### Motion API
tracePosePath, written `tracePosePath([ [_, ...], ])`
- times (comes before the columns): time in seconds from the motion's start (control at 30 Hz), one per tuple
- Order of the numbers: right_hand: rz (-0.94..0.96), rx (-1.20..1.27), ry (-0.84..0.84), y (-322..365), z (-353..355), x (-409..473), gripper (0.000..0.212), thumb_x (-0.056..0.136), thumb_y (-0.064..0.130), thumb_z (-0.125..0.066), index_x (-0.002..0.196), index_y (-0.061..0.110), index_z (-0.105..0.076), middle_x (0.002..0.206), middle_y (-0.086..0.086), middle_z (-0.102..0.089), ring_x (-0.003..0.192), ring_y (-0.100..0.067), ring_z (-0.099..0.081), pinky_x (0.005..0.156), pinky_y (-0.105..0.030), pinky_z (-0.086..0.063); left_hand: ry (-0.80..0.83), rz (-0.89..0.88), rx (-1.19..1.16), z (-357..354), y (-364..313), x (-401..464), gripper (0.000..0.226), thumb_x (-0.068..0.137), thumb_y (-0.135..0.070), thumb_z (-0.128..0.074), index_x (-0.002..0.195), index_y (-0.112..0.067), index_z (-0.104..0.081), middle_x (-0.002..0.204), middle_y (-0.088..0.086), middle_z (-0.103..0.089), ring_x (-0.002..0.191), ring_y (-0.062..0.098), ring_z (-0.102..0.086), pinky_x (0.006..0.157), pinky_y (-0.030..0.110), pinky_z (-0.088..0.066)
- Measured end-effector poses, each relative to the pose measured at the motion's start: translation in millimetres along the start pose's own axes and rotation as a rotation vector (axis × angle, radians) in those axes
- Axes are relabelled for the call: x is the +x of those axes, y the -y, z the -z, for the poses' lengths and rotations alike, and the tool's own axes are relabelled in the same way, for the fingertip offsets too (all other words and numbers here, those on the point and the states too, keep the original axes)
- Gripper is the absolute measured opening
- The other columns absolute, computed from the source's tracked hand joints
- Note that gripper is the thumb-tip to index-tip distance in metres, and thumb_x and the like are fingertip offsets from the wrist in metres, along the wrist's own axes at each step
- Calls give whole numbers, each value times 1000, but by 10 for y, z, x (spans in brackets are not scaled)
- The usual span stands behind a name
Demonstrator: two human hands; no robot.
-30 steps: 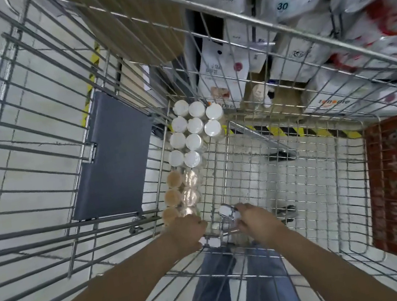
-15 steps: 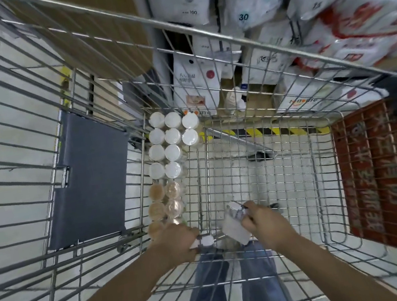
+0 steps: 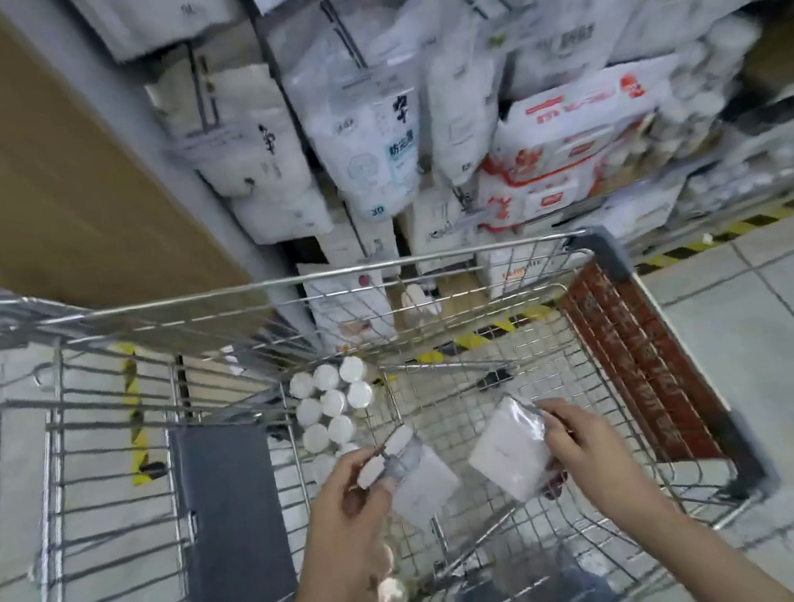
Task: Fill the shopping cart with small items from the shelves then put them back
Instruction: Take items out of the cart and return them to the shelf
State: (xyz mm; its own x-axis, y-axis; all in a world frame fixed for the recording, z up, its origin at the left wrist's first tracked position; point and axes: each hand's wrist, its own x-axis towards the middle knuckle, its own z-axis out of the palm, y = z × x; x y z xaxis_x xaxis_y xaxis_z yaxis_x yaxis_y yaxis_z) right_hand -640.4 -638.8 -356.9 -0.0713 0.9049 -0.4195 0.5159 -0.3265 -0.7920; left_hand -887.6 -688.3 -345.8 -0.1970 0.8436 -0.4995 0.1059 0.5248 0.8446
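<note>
Both my hands are raised above the wire shopping cart [image 3: 430, 260], each with a small white packet. My left hand [image 3: 349, 503] grips a clear packet with white contents [image 3: 421, 481] by its top end. My right hand [image 3: 580, 438] pinches a second white packet [image 3: 509, 449] at its upper right corner. Several small jars with white lids [image 3: 331, 405] stand in rows along the basket's left side. Tan-lidded jars [image 3: 392, 595] sit nearer me, partly hidden behind my left wrist.
Shelves ahead hold hanging white packs [image 3: 370, 159] and red-and-white packs [image 3: 567, 138]. A grey flap [image 3: 231, 530] lies in the cart's child seat at left. A red panel [image 3: 649, 365] lines the cart's right wall. Yellow-black floor tape [image 3: 747, 224] runs along the shelf base.
Both hands have lifted out of the basket, each bringing up a white packet. The view has tilted up from the cart floor toward the shelves.
</note>
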Motion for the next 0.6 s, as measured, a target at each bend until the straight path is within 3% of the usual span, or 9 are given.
tracePosePath([
  [0.07, 7, 107, -56, 149, 176, -95, 20, 100, 12, -44, 111, 17, -59, 88, 3, -67, 74, 2, -63, 58, -16, -50, -12, -42, -43, -14, -339, -71, 24, 89, -1, -59, 99, -23, -63, 95, -10, -66, 81, -1, -61, 74, 17, -47],
  [0.1, 8, 163, -83, 219, 279, -149, 19, 99, 10, -44, 110, 17, -58, 91, 2, -67, 75, 5, -62, 59, -11, -48, -32, -58, -69, -26, -501, -91, 24, 89, 0, -58, 99, -21, -63, 96, -9, -66, 80, -2, -62, 77, 21, -48],
  [0.2, 19, 320, -175, 361, 623, -285, 18, 99, 14, -45, 109, 22, -58, 100, 3, -67, 87, -7, -65, 69, -22, -55, -53, -99, -89, -146, -925, -118, 19, 89, -2, -59, 100, -17, -63, 98, 0, -65, 87, 13, -60, 82, 37, -47],
  [0.27, 39, 378, -254, 395, 892, -366, 21, 99, 12, -47, 104, 28, -59, 91, 7, -68, 85, -7, -65, 73, -28, -57, -58, -147, -121, -294, -1184, -135, 15, 88, -5, -60, 96, -17, -64, 93, 2, -65, 86, 19, -58, 77, 38, -46],
  [0.4, 82, 439, -430, 435, 1525, -562, 27, 99, 10, -45, 98, 32, -61, 67, 12, -64, 60, 0, -55, 56, -14, -41, -23, -213, -160, -769, -1767, -240, 5, 85, -16, -67, 84, -20, -66, 79, -1, -67, 78, 21, -57, 71, 36, -41],
  [0.5, 76, 546, -552, 388, 2072, -693, 29, 99, 10, -45, 95, 31, -63, 79, 14, -68, 69, 1, -60, 63, -25, -48, 31, -279, -151, -1270, -2218, -353, 23, 67, -29, -77, 84, -19, -67, 78, -2, -67, 81, 23, -56, 75, 41, -42],
  [0.6, 110, 571, -638, 289, 2683, -816, 29, 99, 12, -44, 96, 33, -64, 89, 17, -67, 80, 0, -62, 73, -36, -50, 99, -359, -138, -1904, -2619, -496, 10, 84, -20, -69, 90, -13, -63, 84, 5, -62, 81, 21, -55, 75, 41, -42],
])
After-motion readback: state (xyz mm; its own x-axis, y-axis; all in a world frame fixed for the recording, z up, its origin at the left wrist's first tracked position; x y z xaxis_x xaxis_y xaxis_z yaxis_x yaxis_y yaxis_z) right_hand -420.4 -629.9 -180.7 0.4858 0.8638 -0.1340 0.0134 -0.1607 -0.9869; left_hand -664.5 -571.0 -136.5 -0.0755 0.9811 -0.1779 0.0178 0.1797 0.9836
